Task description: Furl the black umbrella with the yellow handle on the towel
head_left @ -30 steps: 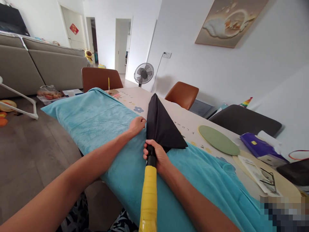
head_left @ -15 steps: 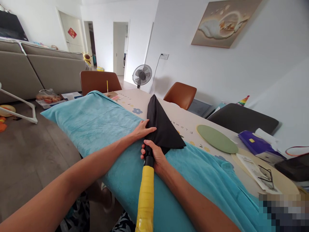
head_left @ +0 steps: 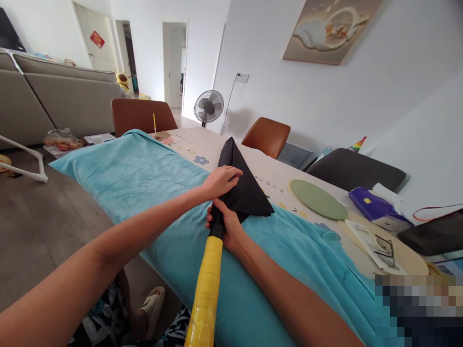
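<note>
2 bare hands were on a folded black fabric umbrella, which lay lengthwise through the centre of the frame, its tip at upper centre and its yellow tape-wrapped handle running off the lower edge.

Handling, as judged: moderate weight, stiff lengthwise, soft and pliant in the canopy, whose thin cloth looked smooth and likely to slide under the fingers. Breakage seemed a small risk, though whatever lay inside the folds was hidden. The soundest hold was judged to be the black collar or the wrapped handle; loose cloth was best met with a flat palm.

Condition: the canopy was matt black, gathered to a narrow point at the far end, with 1 wide flap flaring to a corner right of centre. The handle showed overlapping yellow turns, glossier near the lower edge.

The right hand, at centre, was closed around the collar. The left hand, just above it in the frame, was loosely opened over the canopy, with no firm grip visible; its pressure could not be told. Beneath lay a teal plush cloth on a pale printed table; a green oval mat sat at right.
</note>
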`<action>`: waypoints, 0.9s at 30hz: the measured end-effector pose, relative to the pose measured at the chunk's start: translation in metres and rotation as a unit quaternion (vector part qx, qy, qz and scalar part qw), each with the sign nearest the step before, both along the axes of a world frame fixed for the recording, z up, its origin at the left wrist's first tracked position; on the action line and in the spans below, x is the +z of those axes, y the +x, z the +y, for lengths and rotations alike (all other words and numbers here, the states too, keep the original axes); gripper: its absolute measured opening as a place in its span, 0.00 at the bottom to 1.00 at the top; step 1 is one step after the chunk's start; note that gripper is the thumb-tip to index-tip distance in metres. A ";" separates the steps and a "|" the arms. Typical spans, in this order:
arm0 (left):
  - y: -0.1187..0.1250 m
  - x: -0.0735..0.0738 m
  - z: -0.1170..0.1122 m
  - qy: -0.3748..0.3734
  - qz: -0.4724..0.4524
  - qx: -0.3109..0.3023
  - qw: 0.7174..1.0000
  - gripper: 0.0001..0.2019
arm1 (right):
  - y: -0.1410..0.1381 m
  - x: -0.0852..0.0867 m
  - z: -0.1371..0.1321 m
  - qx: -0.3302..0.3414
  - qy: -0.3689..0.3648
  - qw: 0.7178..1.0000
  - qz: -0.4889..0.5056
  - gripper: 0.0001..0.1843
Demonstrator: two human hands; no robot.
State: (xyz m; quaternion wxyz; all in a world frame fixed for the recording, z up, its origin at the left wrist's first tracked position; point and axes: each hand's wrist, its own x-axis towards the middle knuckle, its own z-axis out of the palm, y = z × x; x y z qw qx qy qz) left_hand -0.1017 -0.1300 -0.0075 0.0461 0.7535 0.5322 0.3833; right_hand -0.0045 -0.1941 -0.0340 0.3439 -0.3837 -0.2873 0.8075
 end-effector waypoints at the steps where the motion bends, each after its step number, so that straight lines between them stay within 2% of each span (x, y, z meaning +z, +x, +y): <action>1: 0.005 0.007 0.002 -0.018 0.053 -0.041 0.998 0.14 | 0.000 0.000 0.000 -0.002 0.003 1.000 0.002 0.08; 4: 0.024 0.019 0.012 -0.060 0.185 -0.131 0.972 0.15 | 0.000 0.001 -0.001 -0.006 0.009 1.000 0.007 0.05; 7: 0.049 0.021 0.024 -0.054 0.247 -0.192 0.948 0.19 | 0.001 0.000 -0.002 -0.010 0.010 1.000 0.022 0.04; 11: 0.077 0.016 0.037 -0.085 0.301 -0.222 0.923 0.25 | 0.001 -0.004 -0.001 -0.008 0.024 0.999 0.032 0.04; 14: 0.088 0.012 0.045 -0.129 0.309 -0.211 0.919 0.19 | 0.000 -0.005 -0.001 0.001 0.031 0.999 0.021 0.03; 17: 0.089 0.016 0.048 -0.108 0.265 -0.188 0.940 0.14 | 0.000 -0.004 -0.001 0.004 0.022 1.000 0.008 0.05; 21: 0.072 0.040 0.038 -0.067 0.125 -0.145 0.979 0.14 | 0.001 0.001 -0.002 0.015 0.008 1.000 -0.010 0.09; 24: 0.044 0.060 0.027 -0.067 -0.015 -0.122 0.990 0.14 | 0.002 0.004 -0.003 0.023 -0.001 1.000 -0.008 0.09; 27: 0.005 0.067 0.020 -0.036 -0.146 -0.076 0.986 0.12 | 0.003 0.003 -0.002 0.027 0.001 1.000 -0.001 0.09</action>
